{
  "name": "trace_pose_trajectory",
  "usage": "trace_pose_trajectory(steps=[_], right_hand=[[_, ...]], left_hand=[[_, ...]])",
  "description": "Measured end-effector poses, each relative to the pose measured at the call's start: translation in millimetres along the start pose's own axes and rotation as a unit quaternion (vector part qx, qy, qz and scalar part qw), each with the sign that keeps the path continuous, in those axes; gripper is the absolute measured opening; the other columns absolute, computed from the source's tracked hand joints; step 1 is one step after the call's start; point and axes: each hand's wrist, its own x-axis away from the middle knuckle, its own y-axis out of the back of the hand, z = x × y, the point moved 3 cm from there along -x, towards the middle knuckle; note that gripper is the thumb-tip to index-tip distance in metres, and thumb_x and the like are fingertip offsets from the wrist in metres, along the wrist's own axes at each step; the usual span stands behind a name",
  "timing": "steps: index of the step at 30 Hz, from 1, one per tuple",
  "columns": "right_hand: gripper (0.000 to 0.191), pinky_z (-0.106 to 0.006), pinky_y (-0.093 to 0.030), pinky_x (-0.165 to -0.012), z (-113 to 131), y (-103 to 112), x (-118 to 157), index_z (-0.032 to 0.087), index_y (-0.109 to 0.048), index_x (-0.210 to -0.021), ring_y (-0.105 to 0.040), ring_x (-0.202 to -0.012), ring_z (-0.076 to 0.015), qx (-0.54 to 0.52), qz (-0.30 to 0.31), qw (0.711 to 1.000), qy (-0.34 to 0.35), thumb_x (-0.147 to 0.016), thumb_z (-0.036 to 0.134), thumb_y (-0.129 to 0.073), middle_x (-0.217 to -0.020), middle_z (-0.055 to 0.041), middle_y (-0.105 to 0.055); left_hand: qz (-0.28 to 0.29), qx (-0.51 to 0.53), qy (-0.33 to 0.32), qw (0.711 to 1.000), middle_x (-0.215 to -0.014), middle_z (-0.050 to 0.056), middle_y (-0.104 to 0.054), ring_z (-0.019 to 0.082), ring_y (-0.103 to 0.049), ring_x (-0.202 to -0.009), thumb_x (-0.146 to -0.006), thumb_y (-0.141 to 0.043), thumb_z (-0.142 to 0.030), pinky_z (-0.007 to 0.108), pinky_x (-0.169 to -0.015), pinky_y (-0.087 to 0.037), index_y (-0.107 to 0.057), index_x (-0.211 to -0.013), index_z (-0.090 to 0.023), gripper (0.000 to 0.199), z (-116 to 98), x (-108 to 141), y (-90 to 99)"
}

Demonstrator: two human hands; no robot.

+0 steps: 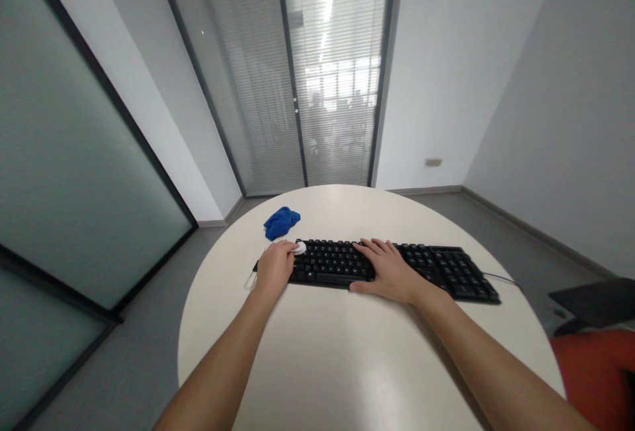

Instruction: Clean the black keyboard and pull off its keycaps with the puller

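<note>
A black keyboard (337, 262) lies across the round white table, partly covered by my hands. At its left end my left hand (276, 266) is closed around a small white tool (300, 248). Only the tool's rounded white end shows beyond my fingers, against the upper-left keys; my hand hides the rest. A thin pale loop (251, 279) shows at the left of that hand. My right hand (387, 269) rests flat over the middle-right keys with fingers spread, its thumb along the keyboard's near edge. Just behind the keyboard's left end lies a crumpled blue cloth (282, 222).
The round table (347, 352) has its curved edge all around. A cable (501, 278) runs from the keyboard's right end over that edge. To the right stand a red seat (592, 365) and a dark flat object (595, 302). Glass partitions and walls surround the table.
</note>
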Motion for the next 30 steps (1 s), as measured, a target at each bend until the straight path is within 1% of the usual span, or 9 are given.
trace_pose_trajectory(steps=[3, 6, 10, 15, 21, 26, 30], right_hand=[[0.102, -0.065, -0.021, -0.115, 0.0, -0.2, 0.0, 0.021, -0.042, -0.149, -0.032, -0.14, -0.0449, -0.002, -0.002, 1.0, 0.001, -0.069, 0.082, -0.057, -0.154, -0.0164, -0.039], [0.104, -0.064, -0.021, -0.115, 0.6, 0.4, 0.0, 0.019, -0.042, -0.149, -0.032, -0.14, -0.0448, 0.0, 0.004, 1.0, -0.003, -0.069, 0.083, -0.057, -0.154, -0.0167, -0.039], [0.105, -0.063, -0.02, -0.116, 0.6, 1.0, -0.1, 0.019, -0.042, -0.149, -0.032, -0.14, -0.044, 0.008, 0.01, 1.0, -0.006, -0.068, 0.084, -0.056, -0.154, -0.0163, -0.039], [0.103, -0.063, -0.021, -0.116, 0.3, 1.1, -0.3, 0.02, -0.042, -0.149, -0.032, -0.14, -0.0439, 0.008, 0.009, 1.0, -0.002, -0.069, 0.083, -0.057, -0.154, -0.0154, -0.039], [0.106, -0.063, -0.021, -0.116, 1.9, 1.4, -0.4, 0.019, -0.042, -0.149, -0.033, -0.14, -0.0441, 0.013, 0.011, 1.0, -0.001, -0.068, 0.085, -0.055, -0.154, -0.0161, -0.039], [0.105, -0.063, -0.02, -0.116, 0.9, 0.0, -0.7, 0.02, -0.041, -0.15, -0.032, -0.14, -0.0439, 0.01, 0.014, 1.0, 0.0, -0.068, 0.085, -0.055, -0.154, -0.0158, -0.039], [0.106, -0.063, -0.019, -0.116, 0.8, -0.2, -0.8, 0.02, -0.04, -0.151, -0.031, -0.141, -0.0438, 0.008, 0.018, 1.0, -0.002, -0.068, 0.084, -0.056, -0.155, -0.0161, -0.038]], left_hand=[[0.021, 0.019, -0.002, 1.0, -0.111, 0.005, -0.073, 0.022, -0.064, -0.105, -0.087, -0.054, -0.01, 0.035, -0.095, -0.049, -0.074, -0.107, -0.023, 0.031, -3.5, -0.7, -1.3], [0.038, 0.027, 0.018, 0.999, -0.112, 0.005, -0.073, 0.023, -0.065, -0.107, -0.086, -0.055, -0.011, 0.035, -0.094, -0.049, -0.074, -0.108, -0.023, 0.031, -5.6, -1.5, 1.0], [0.068, 0.051, 0.043, 0.995, -0.113, 0.005, -0.074, 0.025, -0.067, -0.105, -0.086, -0.056, -0.014, 0.036, -0.093, -0.049, -0.075, -0.108, -0.023, 0.031, 1.7, -3.3, 4.5], [0.09, 0.088, 0.032, 0.992, -0.109, 0.005, -0.075, 0.025, -0.068, -0.102, -0.081, -0.059, -0.012, 0.035, -0.092, -0.049, -0.076, -0.103, -0.024, 0.03, 10.5, -4.8, 4.9], [0.111, 0.058, 0.031, 0.992, -0.11, 0.005, -0.074, 0.025, -0.067, -0.102, -0.078, -0.06, -0.011, 0.034, -0.089, -0.048, -0.076, -0.102, -0.024, 0.032, 3.6, -4.0, 11.1], [0.156, 0.025, 0.075, 0.985, -0.105, 0.005, -0.074, 0.024, -0.067, -0.097, -0.076, -0.063, -0.015, 0.029, -0.082, -0.047, -0.076, -0.096, -0.025, 0.026, -4.1, -2.6, 18.6], [0.163, 0.013, 0.085, 0.983, -0.1, 0.004, -0.074, 0.023, -0.067, -0.094, -0.076, -0.063, -0.017, 0.028, -0.078, -0.045, -0.075, -0.091, -0.026, 0.021, -8.0, -1.4, 22.2]])
